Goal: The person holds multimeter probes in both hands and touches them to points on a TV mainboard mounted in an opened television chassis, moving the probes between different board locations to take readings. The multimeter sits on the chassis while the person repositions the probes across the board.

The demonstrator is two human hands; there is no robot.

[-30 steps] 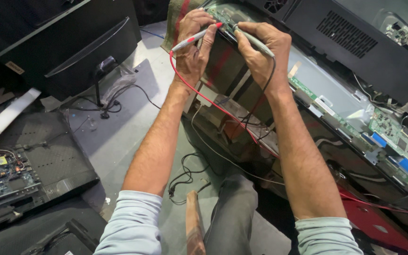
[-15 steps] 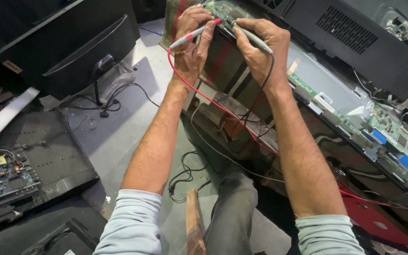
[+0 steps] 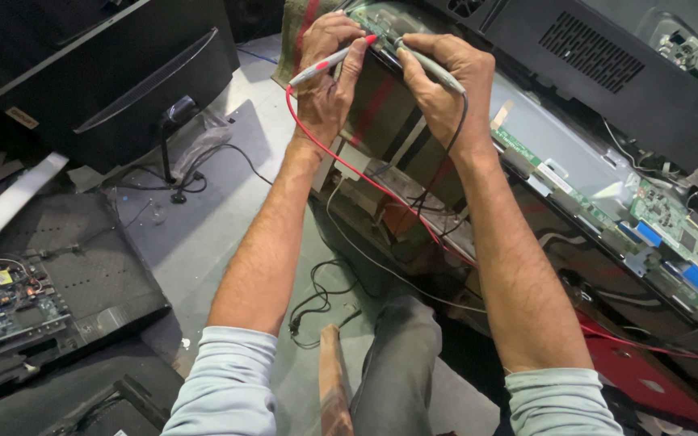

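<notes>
Head view looks down along both bare forearms to a small green circuit board [image 3: 381, 24] at the top of the frame. Left hand [image 3: 329, 69] has its fingers closed around a red-tipped test probe [image 3: 329, 60], whose tip meets the board. Right hand [image 3: 442, 77] grips a grey probe [image 3: 430, 69] the same way, its tip on the board just beside the red one. A red lead [image 3: 365, 179] and a black lead [image 3: 446, 153] hang from the probes across an opened flat panel [image 3: 559, 161]. Another green board [image 3: 672, 226] sits at the panel's right end. A dark monitor [image 3: 123, 73] stands on the floor [image 3: 203, 234] to the left.
</notes>
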